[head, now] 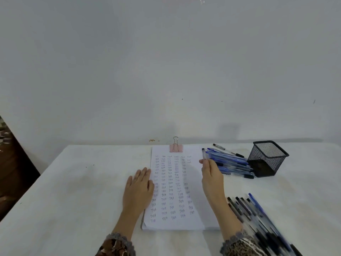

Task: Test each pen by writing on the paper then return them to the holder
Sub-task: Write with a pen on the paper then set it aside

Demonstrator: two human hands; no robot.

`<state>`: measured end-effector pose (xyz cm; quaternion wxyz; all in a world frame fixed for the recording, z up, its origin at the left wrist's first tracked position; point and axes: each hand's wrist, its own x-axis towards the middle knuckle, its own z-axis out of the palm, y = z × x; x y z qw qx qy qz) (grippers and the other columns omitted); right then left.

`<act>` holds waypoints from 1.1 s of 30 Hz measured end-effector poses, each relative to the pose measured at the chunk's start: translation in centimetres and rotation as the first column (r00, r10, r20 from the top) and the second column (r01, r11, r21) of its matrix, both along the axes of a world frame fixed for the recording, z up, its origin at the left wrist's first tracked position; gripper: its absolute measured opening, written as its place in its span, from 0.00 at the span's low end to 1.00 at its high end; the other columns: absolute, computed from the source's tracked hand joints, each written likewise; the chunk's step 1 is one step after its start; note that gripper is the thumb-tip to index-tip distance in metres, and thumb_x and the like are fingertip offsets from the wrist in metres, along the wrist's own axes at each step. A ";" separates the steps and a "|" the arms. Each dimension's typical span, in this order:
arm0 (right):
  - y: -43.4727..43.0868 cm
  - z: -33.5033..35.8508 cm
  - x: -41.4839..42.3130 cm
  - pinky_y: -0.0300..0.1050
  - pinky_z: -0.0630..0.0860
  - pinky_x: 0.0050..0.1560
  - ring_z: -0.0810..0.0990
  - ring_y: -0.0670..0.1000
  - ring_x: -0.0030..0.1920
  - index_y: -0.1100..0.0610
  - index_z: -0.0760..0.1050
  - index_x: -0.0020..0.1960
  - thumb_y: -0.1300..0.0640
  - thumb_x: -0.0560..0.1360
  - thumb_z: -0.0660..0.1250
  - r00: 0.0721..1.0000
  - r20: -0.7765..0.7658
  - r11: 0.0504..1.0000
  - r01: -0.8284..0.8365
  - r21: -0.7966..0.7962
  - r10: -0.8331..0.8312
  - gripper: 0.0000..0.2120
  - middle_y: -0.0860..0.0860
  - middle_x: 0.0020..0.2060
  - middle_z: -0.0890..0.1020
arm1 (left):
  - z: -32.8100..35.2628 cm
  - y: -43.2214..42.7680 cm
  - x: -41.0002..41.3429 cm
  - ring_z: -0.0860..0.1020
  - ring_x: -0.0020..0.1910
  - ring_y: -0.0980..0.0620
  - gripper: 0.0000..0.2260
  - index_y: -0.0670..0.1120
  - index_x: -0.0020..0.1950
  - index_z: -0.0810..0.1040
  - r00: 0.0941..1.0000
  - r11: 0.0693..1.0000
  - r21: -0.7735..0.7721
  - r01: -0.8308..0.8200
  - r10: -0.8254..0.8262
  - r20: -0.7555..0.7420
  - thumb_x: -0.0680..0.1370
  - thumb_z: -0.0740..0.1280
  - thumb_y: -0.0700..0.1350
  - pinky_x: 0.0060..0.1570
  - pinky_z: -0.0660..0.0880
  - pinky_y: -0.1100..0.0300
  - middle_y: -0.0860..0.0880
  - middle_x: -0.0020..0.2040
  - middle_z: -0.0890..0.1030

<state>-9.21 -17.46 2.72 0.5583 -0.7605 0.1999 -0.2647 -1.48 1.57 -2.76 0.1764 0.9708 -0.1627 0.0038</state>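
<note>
A stack of white paper [195, 182], covered with columns of the word "Test", lies in the middle of the table under a pink binder clip [176, 148]. My left hand [139, 187] lies flat on the paper's left edge. My right hand [212, 172] pinches a clear pen with a dark cap [204, 153], held upright over the paper's upper right corner. Beside it lies a pile of blue pens [230, 162]. A black mesh holder [267, 158] stands at the far right and looks empty.
A second pile of black and blue pens [258, 218] lies at the near right, beside my right forearm. One black pen [227, 150] lies behind the blue pile. A white cloth [83, 182] covers the table; a white wall stands behind.
</note>
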 end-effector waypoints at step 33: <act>-12.1 -0.1 -1.0 0.49 0.73 0.57 0.75 0.56 0.58 0.52 0.75 0.58 0.58 0.78 0.60 0.739 -0.642 0.634 -0.399 -0.663 -0.206 0.11 0.52 0.59 0.74 | -0.1 0.2 -0.5 0.50 0.76 0.53 0.22 0.47 0.76 0.51 1.000 1.000 0.000 0.024 -0.024 0.005 0.82 0.46 0.48 0.74 0.46 0.54 0.51 0.77 0.52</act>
